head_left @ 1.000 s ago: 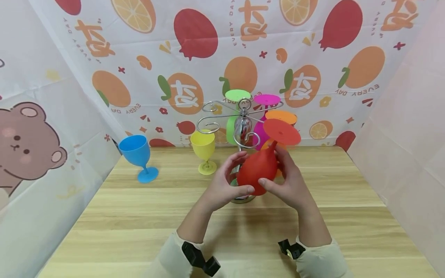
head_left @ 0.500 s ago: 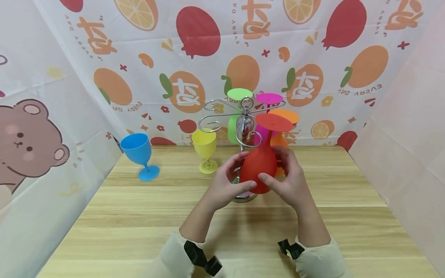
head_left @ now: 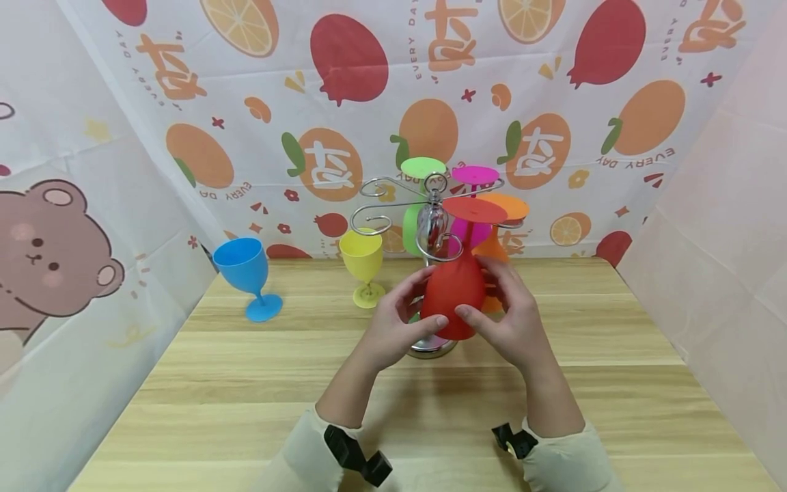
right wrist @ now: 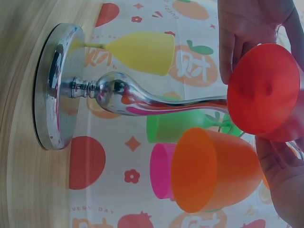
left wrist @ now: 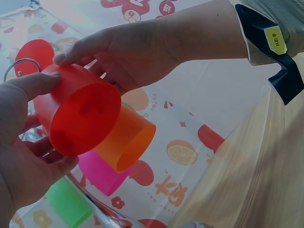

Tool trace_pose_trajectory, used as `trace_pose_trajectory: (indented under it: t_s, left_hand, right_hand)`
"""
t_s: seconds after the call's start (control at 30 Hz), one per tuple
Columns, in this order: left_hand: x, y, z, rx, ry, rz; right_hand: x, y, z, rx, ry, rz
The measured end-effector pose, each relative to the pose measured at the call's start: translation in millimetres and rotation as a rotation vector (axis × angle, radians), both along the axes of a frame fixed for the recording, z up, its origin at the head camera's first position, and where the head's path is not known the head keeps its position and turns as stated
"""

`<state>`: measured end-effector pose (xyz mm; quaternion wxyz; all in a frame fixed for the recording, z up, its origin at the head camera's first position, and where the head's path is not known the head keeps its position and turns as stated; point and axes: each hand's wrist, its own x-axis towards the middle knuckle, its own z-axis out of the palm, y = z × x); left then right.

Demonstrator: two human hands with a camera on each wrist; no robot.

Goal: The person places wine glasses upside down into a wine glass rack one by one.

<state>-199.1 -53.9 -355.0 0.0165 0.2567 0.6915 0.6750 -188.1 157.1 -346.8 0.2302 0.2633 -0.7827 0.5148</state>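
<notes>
A red plastic goblet point(head_left: 455, 297) is held upside down between both hands, its round foot point(head_left: 475, 210) uppermost beside the front curl of a chrome goblet rack point(head_left: 432, 222). My left hand point(head_left: 399, 324) grips the bowl from the left, thumb on the near side. From the right, my right hand point(head_left: 513, 318) grips it the same way, with its far fingers partly hidden behind the bowl. In the left wrist view the bowl's open mouth point(left wrist: 85, 118) faces the camera. Below the mouth, in the right wrist view, the rack's post point(right wrist: 166, 105) runs down to its round base point(right wrist: 59, 90).
Hanging upside down on the rack are an orange goblet point(head_left: 492, 249), a magenta goblet point(head_left: 475, 175) and a green goblet point(head_left: 424, 167). A yellow goblet point(head_left: 361, 256) and a blue goblet point(head_left: 241, 266) stand upright on the wooden table point(head_left: 246, 383) at left. Printed cloth point(head_left: 258, 164) rises behind.
The red goblet, earlier leaning to the right, has been tipped nearly upright, its foot swinging left toward the rack's front curl. Both hands keep their grip on it.
</notes>
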Motion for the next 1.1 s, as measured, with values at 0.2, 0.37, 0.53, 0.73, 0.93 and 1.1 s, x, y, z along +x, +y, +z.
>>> trace_pose_trajectory:
  t_s: [0.2,0.37,0.53,0.73,0.93,1.1]
  left_hand:
    - [-1.2,-1.5,-0.8,-0.017,-0.014,0.003]
    - [-3.6,-4.8,-2.8,-0.031,-0.016,-0.003]
    - [-6.5,-7.4,-3.2,-0.036,-0.013,-0.004]
    - [-10.2,-13.8,-2.6,-0.083,-0.007,-0.013]
    - [-13.6,-23.6,-0.4,-0.121,0.011,-0.036]
    - [-16.1,-28.5,0.3,-0.132,-0.001,-0.049]
  right_hand:
    - [-1.0,0.9,-0.8,0.039,0.020,0.000]
    - [-1.6,-0.2,-1.4,0.075,0.051,-0.013]
    - [-1.0,-3.6,-2.0,0.074,0.074,-0.023]
    - [-1.6,-10.0,-5.9,0.073,0.079,-0.022]
    - [-3.1,-15.4,-9.1,0.071,0.108,0.005]
    - [-2.6,-18.3,-10.0,0.073,0.116,0.012]
